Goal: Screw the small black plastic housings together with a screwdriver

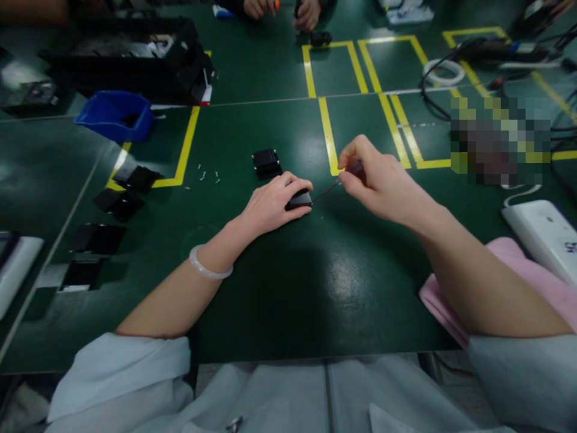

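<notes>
My left hand (279,201) is closed round a small black case (298,200) and holds it down on the green table. A screwdriver (325,191) is pinched in my right hand (372,177); its thin shaft slants down to the left, with the tip at the case's right end. My fingers hide most of its dark handle. Just beyond my left hand lies another black case (265,162) with small shiny spots at its corners. Several tiny screws (202,175) are scattered on the table to the left of it.
Several black parts (99,239) line the left side below a blue bin (116,114) and a large black tray (130,66). On the right are a pink cloth (505,258), a white power strip (543,231) and cables. Another person's hands (306,13) work across the table.
</notes>
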The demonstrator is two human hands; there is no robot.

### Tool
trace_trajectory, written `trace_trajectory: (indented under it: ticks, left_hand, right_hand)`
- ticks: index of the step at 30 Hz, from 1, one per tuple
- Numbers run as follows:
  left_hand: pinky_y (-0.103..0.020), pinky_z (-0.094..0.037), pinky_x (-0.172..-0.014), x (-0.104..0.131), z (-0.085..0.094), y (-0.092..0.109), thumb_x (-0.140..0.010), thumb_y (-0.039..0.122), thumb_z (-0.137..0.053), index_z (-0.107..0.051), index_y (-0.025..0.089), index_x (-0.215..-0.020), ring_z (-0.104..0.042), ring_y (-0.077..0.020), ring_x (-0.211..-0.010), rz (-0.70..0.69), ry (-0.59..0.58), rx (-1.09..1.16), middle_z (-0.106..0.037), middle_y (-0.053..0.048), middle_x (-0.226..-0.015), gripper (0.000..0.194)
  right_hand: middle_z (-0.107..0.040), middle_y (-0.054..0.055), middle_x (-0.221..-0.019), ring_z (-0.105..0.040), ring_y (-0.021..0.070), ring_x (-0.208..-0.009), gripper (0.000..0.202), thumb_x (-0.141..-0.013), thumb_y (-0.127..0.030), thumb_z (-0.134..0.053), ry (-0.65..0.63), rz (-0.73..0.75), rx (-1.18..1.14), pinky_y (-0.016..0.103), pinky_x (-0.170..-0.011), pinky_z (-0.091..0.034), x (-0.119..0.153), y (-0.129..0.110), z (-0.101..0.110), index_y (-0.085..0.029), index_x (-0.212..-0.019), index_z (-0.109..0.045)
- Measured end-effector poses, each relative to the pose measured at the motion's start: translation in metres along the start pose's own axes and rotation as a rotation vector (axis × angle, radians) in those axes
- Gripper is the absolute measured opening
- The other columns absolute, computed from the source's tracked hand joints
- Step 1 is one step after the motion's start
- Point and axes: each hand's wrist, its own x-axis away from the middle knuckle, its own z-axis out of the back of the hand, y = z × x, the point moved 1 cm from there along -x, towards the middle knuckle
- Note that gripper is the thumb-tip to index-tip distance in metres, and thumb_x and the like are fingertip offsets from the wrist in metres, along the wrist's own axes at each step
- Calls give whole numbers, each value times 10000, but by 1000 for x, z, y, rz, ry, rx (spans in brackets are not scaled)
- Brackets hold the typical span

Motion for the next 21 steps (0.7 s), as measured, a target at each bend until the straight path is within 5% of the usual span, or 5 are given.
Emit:
trace_trajectory:
  ticks: [11, 17, 21]
  left_hand:
    - [-330, -531, -793, 0, 1, 0, -950, 435, -606, -544, 272, -1325, -615, -253, -1129, 7, -13, 18, -582, -73, -1291, 413]
    - [-336, -532, -811, -1, 1, -1, -953, 440, -604, -543, 270, -1323, -614, -249, -1138, -5, -11, 23, -579, -73, -1286, 412]
    - [-352, -536, -842, -1, 1, -2, -953, 440, -604, -540, 267, -1327, -613, -252, -1137, -3, -14, 32, -578, -76, -1288, 418]
  right_hand:
    - [-616, -5, -719, -549, 147, -614, 134, -967, -342, -539, 19, -9, 22, 297, -626, -362, 0, -4, 0, -220, -932, -580]
    - [-652, 37, -848, -616, 174, -719, 190, -970, -266, -445, -22, 44, 29, 304, -664, -400, 1, -5, -3, -193, -1105, -557]
    - [-566, 10, -671, -533, 163, -598, 241, -999, -383, -448, 51, -1, 186, 295, -594, -310, 3, -7, -5, -208, -967, -609]
